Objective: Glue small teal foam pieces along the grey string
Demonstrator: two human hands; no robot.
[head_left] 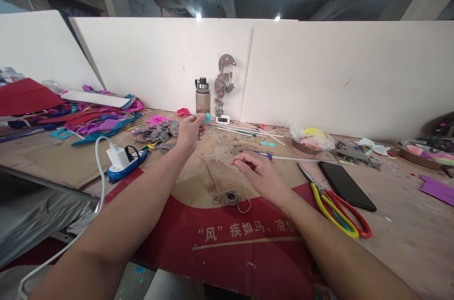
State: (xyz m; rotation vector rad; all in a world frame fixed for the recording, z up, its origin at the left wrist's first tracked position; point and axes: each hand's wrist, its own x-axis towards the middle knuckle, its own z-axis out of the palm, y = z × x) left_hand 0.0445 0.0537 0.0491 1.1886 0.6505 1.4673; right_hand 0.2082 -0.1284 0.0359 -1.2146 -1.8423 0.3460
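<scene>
My left hand is closed in a pinch on a small teal flower-shaped cutout, raised above the table. My right hand is low over the cardboard with its fingers curled together; what they hold, if anything, I cannot make out. Between my forearms lies a loose coil of grey cord, its strand running up toward my left hand. Two more teal cutouts rest beyond my right hand. Just past that hand lies a screwdriver-like tool with a blue handle. Grey felt pieces with pink dots sit beside my left hand.
Red-and-yellow-handled scissors and a black phone lie at the right. A blue power strip with a white charger stands left. A bottle and grey hanging ornament are at the white partition. Felt scraps pile up far left.
</scene>
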